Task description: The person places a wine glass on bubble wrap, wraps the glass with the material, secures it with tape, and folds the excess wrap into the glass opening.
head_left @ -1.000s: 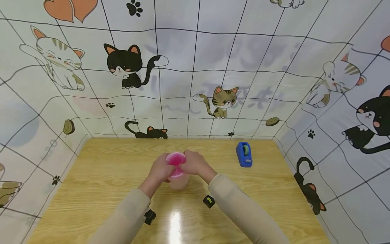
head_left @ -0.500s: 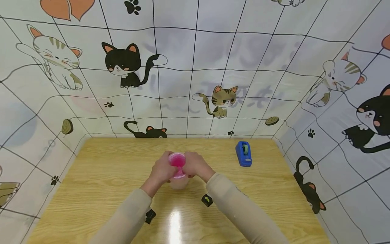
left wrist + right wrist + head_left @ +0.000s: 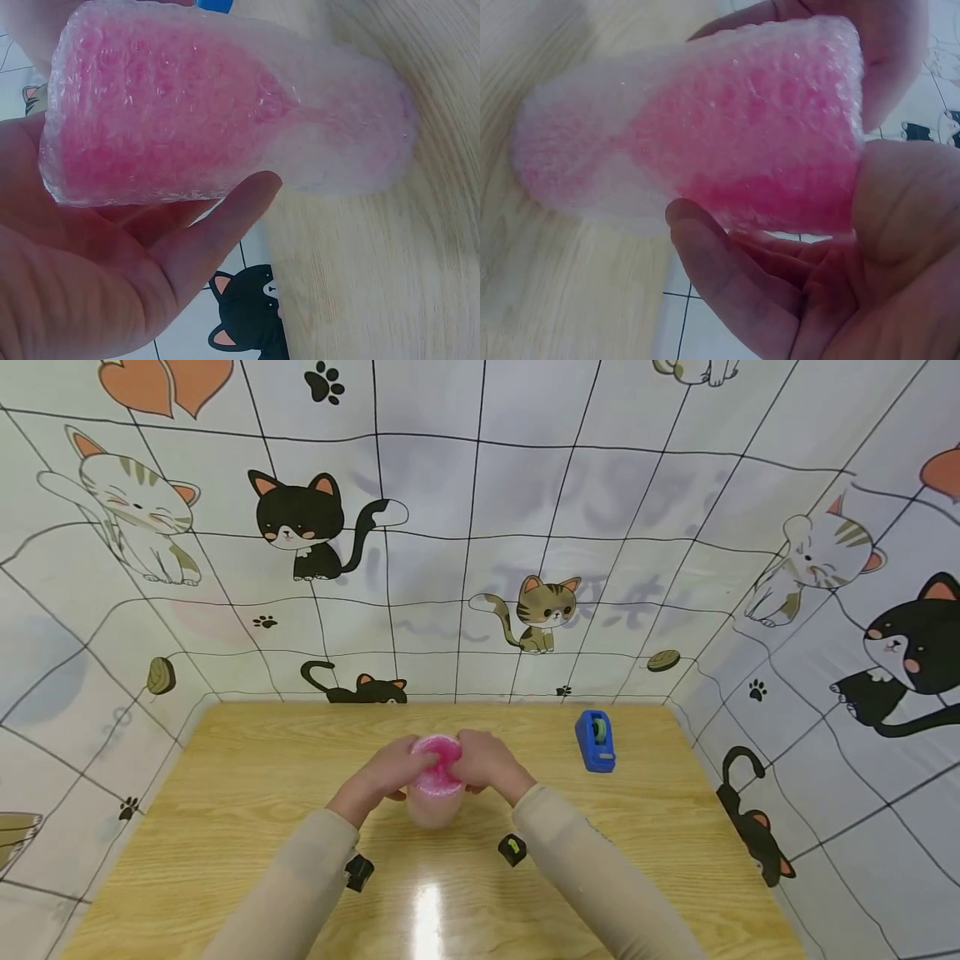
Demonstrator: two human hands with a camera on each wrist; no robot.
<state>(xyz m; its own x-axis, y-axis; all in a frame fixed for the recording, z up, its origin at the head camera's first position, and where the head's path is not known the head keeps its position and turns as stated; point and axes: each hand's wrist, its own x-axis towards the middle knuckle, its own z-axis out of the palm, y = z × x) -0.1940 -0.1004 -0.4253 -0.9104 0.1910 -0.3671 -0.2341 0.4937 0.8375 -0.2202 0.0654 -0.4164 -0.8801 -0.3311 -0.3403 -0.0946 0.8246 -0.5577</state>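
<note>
A pink stemmed goblet wrapped in bubble wrap stands on the wooden table between both hands. In the left wrist view the wrapped goblet shows a wide bowl, narrowing to a stem and a foot. My left hand holds its left side, thumb near the top opening. My right hand grips the opposite side, its thumb also bent in toward the opening. From the right wrist, the right hand cups the wrapped bowl, one fingertip near the stem. Some fingers are hidden behind the wrap.
A blue tape dispenser with a roll in it stands at the back right of the table. Fabric printed with cats encloses the table at the back and sides. Small black devices sit by the wrists.
My left hand has shifted slightly left, and its fingers sit looser on the wrap. More of the goblet's wrapped lower part shows. My right hand stays nearly where it was.
</note>
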